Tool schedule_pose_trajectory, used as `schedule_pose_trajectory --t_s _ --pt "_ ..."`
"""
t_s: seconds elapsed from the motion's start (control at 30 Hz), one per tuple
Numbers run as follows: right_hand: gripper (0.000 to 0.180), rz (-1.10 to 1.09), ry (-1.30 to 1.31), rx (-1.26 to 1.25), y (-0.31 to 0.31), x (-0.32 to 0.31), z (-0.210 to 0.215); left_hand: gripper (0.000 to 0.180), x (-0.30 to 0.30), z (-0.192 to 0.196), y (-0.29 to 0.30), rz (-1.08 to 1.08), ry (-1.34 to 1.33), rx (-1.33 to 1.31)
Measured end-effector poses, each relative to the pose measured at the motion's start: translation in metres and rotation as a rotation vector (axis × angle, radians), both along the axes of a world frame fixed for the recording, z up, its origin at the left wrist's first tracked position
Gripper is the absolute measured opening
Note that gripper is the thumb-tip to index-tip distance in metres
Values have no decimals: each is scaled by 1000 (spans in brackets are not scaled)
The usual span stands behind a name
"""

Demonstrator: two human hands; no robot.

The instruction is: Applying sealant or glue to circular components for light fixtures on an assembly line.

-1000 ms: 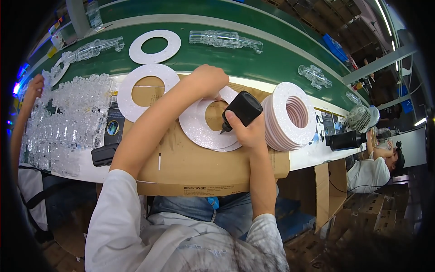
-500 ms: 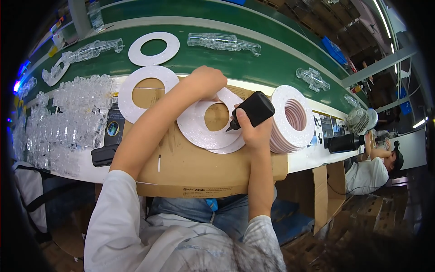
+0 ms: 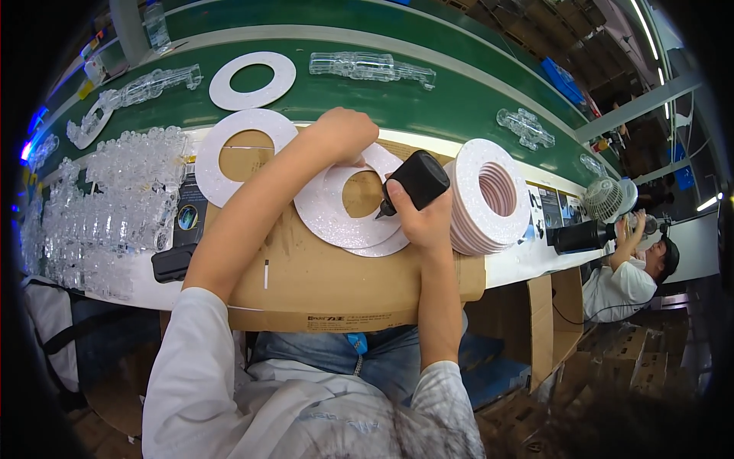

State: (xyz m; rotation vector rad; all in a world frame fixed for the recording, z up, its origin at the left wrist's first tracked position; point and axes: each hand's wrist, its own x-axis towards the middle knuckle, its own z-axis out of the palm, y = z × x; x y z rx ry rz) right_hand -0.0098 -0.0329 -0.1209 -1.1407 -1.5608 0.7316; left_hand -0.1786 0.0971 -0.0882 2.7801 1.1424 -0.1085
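Note:
Two overlapping white speckled rings lie before me, the upper ring [image 3: 319,208] over a lower ring [image 3: 391,243]. My left hand [image 3: 345,136] is closed at the far side of the upper ring, its thumb by the rim and the fingertips partly hidden. My right hand [image 3: 424,219] grips a black squeeze bottle [image 3: 420,179], tilted so its pointed nozzle comes down onto the right side of the upper ring, near its hole. Right of that hand leans a thick stack of the same rings [image 3: 465,228]. Another single ring [image 3: 210,164] lies beyond my left forearm.
Brown cardboard [image 3: 336,287] covers the tabletop under the rings. Many clear plastic parts [image 3: 126,203] crowd the left, beside a black case [image 3: 173,264]. On the green belt [image 3: 329,99] lie a ring [image 3: 284,76] and a clear part [image 3: 371,66]. A co-worker [image 3: 623,287] sits far right near a fan [image 3: 604,199].
The bottle and my right hand have shifted slightly left, the nozzle staying on the upper ring. My left hand keeps its place on the ring. The co-worker's hands and head have moved.

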Motion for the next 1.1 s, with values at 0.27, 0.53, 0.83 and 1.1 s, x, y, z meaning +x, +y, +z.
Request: schedule_pose_trajectory --t_s 0.27,0.53,0.83,1.1 --pt "14 -10 -58 7 11 -5 2 34 -3 -9 14 -28 -48 27" --pt "25 -86 -53 69 4 -14 3 24 -10 -27 12 -51 -88 125" --pt "28 -64 75 114 -2 -3 1 34 0 -8 2 -47 -8 112" --pt "23 -11 95 93 1 -12 10 39 -7 -14 18 -75 -1 66"
